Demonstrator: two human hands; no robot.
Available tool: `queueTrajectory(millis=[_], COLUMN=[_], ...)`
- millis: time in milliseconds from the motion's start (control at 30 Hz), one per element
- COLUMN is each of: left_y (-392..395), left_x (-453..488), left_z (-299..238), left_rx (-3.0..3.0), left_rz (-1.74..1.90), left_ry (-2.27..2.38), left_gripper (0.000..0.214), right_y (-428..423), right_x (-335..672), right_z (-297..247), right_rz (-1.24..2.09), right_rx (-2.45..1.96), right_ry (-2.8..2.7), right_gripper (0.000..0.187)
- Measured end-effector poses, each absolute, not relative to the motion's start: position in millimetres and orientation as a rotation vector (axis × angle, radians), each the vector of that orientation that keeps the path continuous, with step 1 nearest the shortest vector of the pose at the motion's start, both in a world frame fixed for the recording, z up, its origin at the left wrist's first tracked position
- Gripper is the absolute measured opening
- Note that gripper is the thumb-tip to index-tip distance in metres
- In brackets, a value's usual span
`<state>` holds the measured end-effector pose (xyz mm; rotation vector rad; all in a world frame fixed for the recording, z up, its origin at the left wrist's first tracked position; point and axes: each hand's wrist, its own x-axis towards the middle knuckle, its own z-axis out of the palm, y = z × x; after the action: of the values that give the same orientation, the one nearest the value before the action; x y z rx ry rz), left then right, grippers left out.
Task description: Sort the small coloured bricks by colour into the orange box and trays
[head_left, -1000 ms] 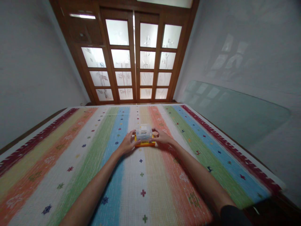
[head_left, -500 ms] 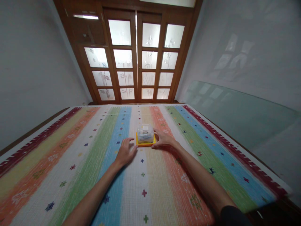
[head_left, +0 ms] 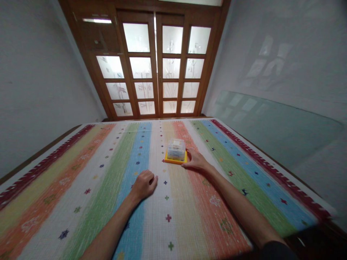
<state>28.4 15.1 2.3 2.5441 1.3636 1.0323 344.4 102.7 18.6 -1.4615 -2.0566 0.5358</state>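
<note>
A small clear plastic box (head_left: pixel 176 149) with a yellow base (head_left: pixel 173 161) sits on the striped cloth in the head view. Pale, layered contents show through its walls, too unclear to name. My right hand (head_left: pixel 197 159) grips the box's right side, thumb at the front corner of the base and fingers around the back corner. To the left and nearer to me, my left hand (head_left: pixel 144 185) rests on the cloth with its fingers curled in. It is apart from the box, and nothing shows in it.
A tablecloth (head_left: pixel 159 216) with coloured stripes and small motifs covers the table. Behind its far edge stand wooden doors (head_left: pixel 156 90) with frosted panes. Walls flank both sides, and a pale green glass-like panel (head_left: pixel 271 119) is along the right wall.
The box has shifted right and slightly away, with my right hand on it. My left hand has drawn back from the box's left side, and its fingers have curled in.
</note>
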Motion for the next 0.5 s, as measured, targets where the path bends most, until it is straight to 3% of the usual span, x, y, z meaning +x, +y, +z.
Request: queueTrajectory(millis=[500], left_y=[16], left_x=[28], left_z=[2], left_rx=[2.532], left_rz=[1.056], left_ry=[1.290], left_gripper=[0.032], right_y=[82], right_x=[394], right_z=[31], right_rz=[0.199], right_rx=[-1.874], right_ry=[-1.848], right_gripper=[0.070])
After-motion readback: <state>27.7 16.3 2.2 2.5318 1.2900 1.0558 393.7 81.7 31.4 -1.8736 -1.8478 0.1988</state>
